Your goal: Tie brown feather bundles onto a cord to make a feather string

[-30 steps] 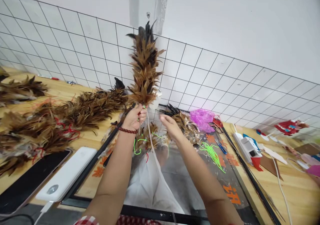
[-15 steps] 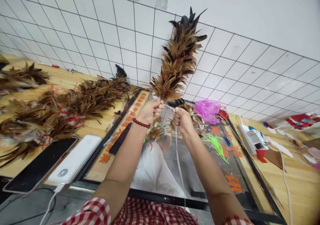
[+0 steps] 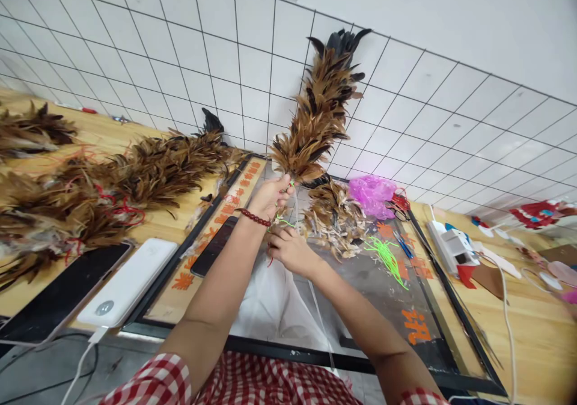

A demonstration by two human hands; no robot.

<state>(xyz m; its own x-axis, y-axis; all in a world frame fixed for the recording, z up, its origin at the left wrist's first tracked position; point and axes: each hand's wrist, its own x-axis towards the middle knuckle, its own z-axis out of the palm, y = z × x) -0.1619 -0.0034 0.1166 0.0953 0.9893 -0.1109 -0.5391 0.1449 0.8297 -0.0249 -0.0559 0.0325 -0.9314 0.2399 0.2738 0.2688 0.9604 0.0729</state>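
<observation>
A tall feather duster [image 3: 318, 122], brown with black tips, stands upright against the wire grid. My left hand [image 3: 271, 199] is closed around its lower end, where bright green string shows. A white ribbon [image 3: 296, 205] hangs from that end, passes behind my right hand and comes out below it. My right hand [image 3: 292, 250] is lower, its fingers curled down by a small feathered end with green and red string. Whatever its fingertips hold is hidden. Loose feathers [image 3: 336, 219] lie in a pile to the right of it on the glass panel.
Green strings [image 3: 387, 259] and blue-handled scissors or pliers [image 3: 403, 246] lie at right, near a pink plastic bag [image 3: 372, 196]. On the left are more feather bundles [image 3: 157, 167], a white power bank [image 3: 128, 282] and phones. A power strip [image 3: 446, 249] stands far right.
My right hand has let go of the taut white ribbon and moved down and left, below my left hand. The ribbon now hangs loose. My left hand keeps its grip on the feather duster.
</observation>
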